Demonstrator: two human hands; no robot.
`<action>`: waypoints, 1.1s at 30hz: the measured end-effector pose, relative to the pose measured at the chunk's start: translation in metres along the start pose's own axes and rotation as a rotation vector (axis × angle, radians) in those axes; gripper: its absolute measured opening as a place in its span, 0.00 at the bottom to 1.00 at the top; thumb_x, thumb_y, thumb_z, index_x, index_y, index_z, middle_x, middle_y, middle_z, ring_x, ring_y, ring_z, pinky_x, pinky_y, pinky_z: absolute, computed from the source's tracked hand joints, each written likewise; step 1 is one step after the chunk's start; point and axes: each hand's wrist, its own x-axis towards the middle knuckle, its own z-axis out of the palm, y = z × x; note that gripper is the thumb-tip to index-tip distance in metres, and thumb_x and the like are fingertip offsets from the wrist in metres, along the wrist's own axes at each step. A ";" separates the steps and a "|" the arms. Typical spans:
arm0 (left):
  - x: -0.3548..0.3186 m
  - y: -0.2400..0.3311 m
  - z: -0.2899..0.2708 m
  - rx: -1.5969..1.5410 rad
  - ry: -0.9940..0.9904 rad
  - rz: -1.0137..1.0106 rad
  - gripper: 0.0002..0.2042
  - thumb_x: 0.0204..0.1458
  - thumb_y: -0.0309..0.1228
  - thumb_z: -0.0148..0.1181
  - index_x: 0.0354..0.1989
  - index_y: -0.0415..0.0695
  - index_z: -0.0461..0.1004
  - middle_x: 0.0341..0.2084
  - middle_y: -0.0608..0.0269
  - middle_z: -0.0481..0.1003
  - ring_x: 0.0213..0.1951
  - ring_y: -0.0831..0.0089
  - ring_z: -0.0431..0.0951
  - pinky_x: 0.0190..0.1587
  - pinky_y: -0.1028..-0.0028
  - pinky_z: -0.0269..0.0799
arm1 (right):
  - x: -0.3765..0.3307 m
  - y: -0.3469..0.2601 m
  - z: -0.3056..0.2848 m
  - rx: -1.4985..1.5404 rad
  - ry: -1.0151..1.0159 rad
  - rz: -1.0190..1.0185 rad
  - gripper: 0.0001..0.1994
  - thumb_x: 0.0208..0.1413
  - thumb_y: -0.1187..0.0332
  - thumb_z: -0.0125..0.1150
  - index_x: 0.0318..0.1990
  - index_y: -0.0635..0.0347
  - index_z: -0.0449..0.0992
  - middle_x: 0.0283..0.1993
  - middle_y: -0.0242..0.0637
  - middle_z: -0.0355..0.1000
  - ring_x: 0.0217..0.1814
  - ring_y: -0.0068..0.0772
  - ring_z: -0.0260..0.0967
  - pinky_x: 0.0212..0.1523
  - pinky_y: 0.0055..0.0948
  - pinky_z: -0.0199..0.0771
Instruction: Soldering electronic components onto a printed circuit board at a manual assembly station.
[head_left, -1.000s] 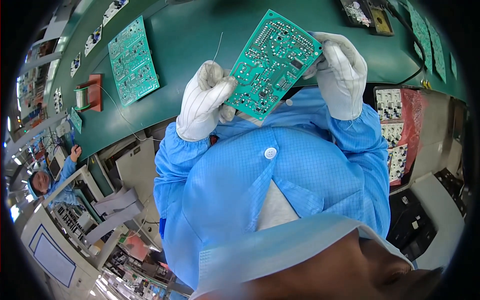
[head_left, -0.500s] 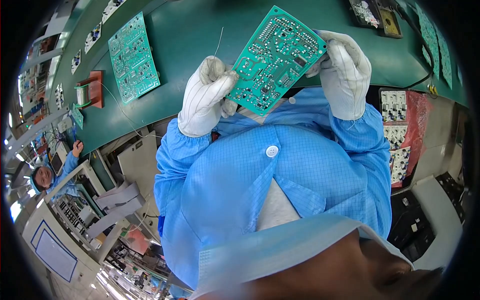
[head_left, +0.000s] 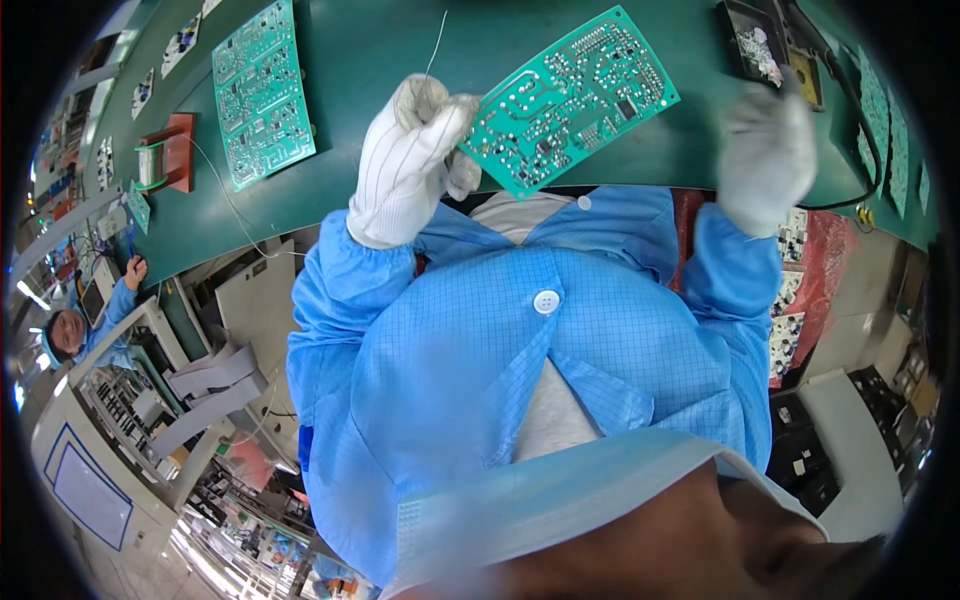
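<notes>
My gloved left hand point(head_left: 418, 140) pinches the left corner of a green circuit board point(head_left: 572, 105), which it holds up tilted, the side dotted with solder joints and small parts facing me. A thin pale wire point(head_left: 438, 45) sticks up from the same hand. My gloved right hand point(head_left: 768, 158) is off the board, over the right of the bench and close to a small black tray point(head_left: 742, 28) with whitish bits in it. Motion smears its fingers, so their pose and anything in them cannot be made out.
On the green bench point(head_left: 350, 60) lies a larger board panel point(head_left: 264, 100). Left of it, a wire spool point(head_left: 150, 165) sits on a red stand, its wire trailing toward me. More boards point(head_left: 872, 120) and a black cable point(head_left: 858, 190) are at right. A co-worker point(head_left: 70, 330) sits far left.
My right hand has let go of the board's right edge and moved right toward the black tray. The board, now in my left hand alone, has turned to lie more level.
</notes>
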 end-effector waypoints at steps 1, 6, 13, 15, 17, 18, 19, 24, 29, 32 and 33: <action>0.005 0.002 -0.002 0.098 0.005 -0.023 0.16 0.56 0.39 0.61 0.35 0.42 0.61 0.23 0.61 0.70 0.18 0.78 0.70 0.19 0.78 0.63 | 0.018 -0.005 -0.014 0.006 0.074 -0.068 0.21 0.66 0.60 0.50 0.58 0.69 0.65 0.38 0.45 0.76 0.30 0.33 0.72 0.32 0.29 0.71; 0.039 0.010 -0.010 0.447 0.012 -0.074 0.21 0.55 0.45 0.63 0.36 0.38 0.63 0.21 0.57 0.74 0.17 0.77 0.73 0.19 0.80 0.65 | 0.080 -0.039 -0.100 -0.857 0.335 -0.459 0.18 0.58 0.71 0.56 0.57 0.54 0.72 0.43 0.41 0.78 0.40 0.33 0.76 0.40 0.32 0.74; 0.066 0.011 -0.005 0.746 0.079 0.015 0.21 0.54 0.43 0.64 0.37 0.37 0.65 0.24 0.58 0.76 0.20 0.79 0.74 0.22 0.82 0.68 | 0.130 -0.072 -0.129 -1.941 -0.113 -0.960 0.21 0.49 0.79 0.58 0.51 0.48 0.80 0.41 0.36 0.79 0.37 0.31 0.77 0.41 0.28 0.77; 0.069 0.011 -0.006 0.738 0.123 0.046 0.21 0.53 0.42 0.65 0.38 0.37 0.66 0.26 0.59 0.77 0.20 0.79 0.73 0.23 0.83 0.68 | 0.124 -0.076 -0.124 -1.768 0.015 -0.994 0.18 0.50 0.78 0.59 0.49 0.53 0.80 0.41 0.39 0.78 0.34 0.31 0.77 0.37 0.26 0.77; 0.070 0.009 -0.009 0.676 0.103 0.098 0.19 0.53 0.40 0.65 0.38 0.37 0.66 0.28 0.60 0.77 0.22 0.80 0.74 0.24 0.82 0.70 | 0.104 -0.073 -0.116 -1.523 -0.019 -0.901 0.13 0.51 0.75 0.61 0.46 0.60 0.80 0.42 0.44 0.78 0.32 0.33 0.76 0.32 0.25 0.77; 0.071 0.007 -0.010 0.644 0.090 0.122 0.19 0.53 0.39 0.65 0.38 0.37 0.66 0.30 0.60 0.78 0.23 0.80 0.74 0.24 0.82 0.71 | 0.086 -0.062 -0.112 -1.537 0.068 -1.172 0.10 0.52 0.75 0.62 0.43 0.65 0.78 0.34 0.43 0.76 0.30 0.31 0.75 0.29 0.24 0.75; 0.071 0.006 -0.011 0.640 0.091 0.114 0.19 0.53 0.39 0.65 0.38 0.37 0.66 0.30 0.60 0.78 0.23 0.80 0.74 0.24 0.82 0.71 | 0.070 -0.051 -0.107 -1.528 0.142 -1.378 0.09 0.52 0.74 0.63 0.40 0.67 0.76 0.30 0.42 0.75 0.28 0.30 0.74 0.28 0.25 0.73; 0.065 0.011 -0.005 0.741 0.168 0.107 0.18 0.55 0.38 0.63 0.39 0.35 0.68 0.26 0.63 0.75 0.22 0.80 0.73 0.23 0.81 0.68 | 0.014 0.002 -0.073 -1.030 0.133 -0.771 0.09 0.52 0.75 0.62 0.36 0.71 0.70 0.24 0.48 0.74 0.23 0.34 0.73 0.27 0.29 0.75; 0.040 0.041 0.011 0.582 0.383 -0.165 0.12 0.55 0.34 0.61 0.40 0.37 0.75 0.15 0.68 0.68 0.19 0.79 0.71 0.26 0.76 0.70 | 0.002 -0.002 -0.047 -0.873 0.159 -0.751 0.09 0.53 0.76 0.57 0.40 0.71 0.70 0.27 0.51 0.74 0.25 0.34 0.73 0.31 0.31 0.77; 0.035 0.033 0.025 0.749 0.196 0.182 0.10 0.52 0.30 0.63 0.40 0.40 0.76 0.14 0.63 0.69 0.17 0.76 0.71 0.25 0.75 0.70 | -0.015 0.002 -0.034 -0.763 -0.017 -0.648 0.10 0.54 0.78 0.55 0.44 0.66 0.69 0.34 0.55 0.74 0.28 0.37 0.73 0.32 0.31 0.76; 0.036 0.023 0.032 0.920 0.179 0.368 0.09 0.50 0.31 0.64 0.37 0.42 0.76 0.15 0.61 0.70 0.17 0.72 0.71 0.25 0.73 0.71 | -0.021 0.007 -0.031 -0.702 -0.069 -0.604 0.11 0.54 0.78 0.55 0.45 0.64 0.69 0.36 0.57 0.74 0.29 0.38 0.73 0.31 0.31 0.76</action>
